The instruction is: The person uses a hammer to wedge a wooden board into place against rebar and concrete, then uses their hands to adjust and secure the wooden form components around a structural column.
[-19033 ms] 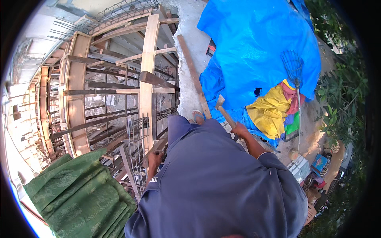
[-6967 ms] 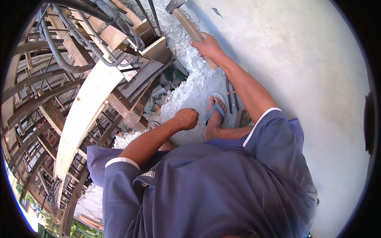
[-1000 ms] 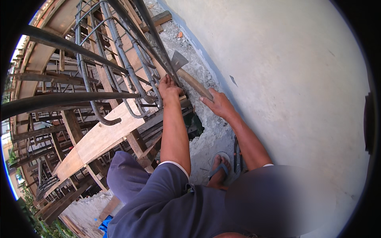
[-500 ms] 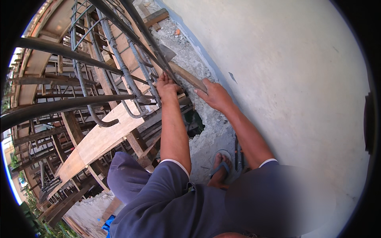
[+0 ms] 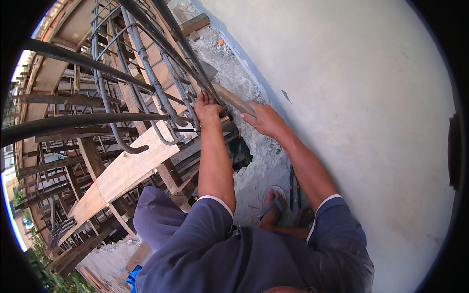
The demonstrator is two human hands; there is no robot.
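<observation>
My right hand (image 5: 266, 120) is closed around a wooden handle (image 5: 234, 99) beside the white wall. The handle slants up and left, behind dark steel bars. A grey flat piece (image 5: 209, 72) shows near its far end; I cannot tell whether it belongs to the tool. My left hand (image 5: 208, 107) is at the lower ends of the long dark rebar (image 5: 193, 63), fingers curled against it and partly hidden. Left of that hand stands a cage of tied rebar (image 5: 141, 53) with hooked ends.
The white wall (image 5: 361, 107) rises close on the right. Rough broken concrete (image 5: 261, 171) lies below my hands, with a dark hole (image 5: 239, 151) beside it. On the left are a plywood board (image 5: 132, 171) and timber scaffolding (image 5: 63, 136). Long bars (image 5: 83, 124) jut across from the left.
The view has shifted slightly, and more of my right sleeve shows. Both hands keep nearly the same places and holds.
</observation>
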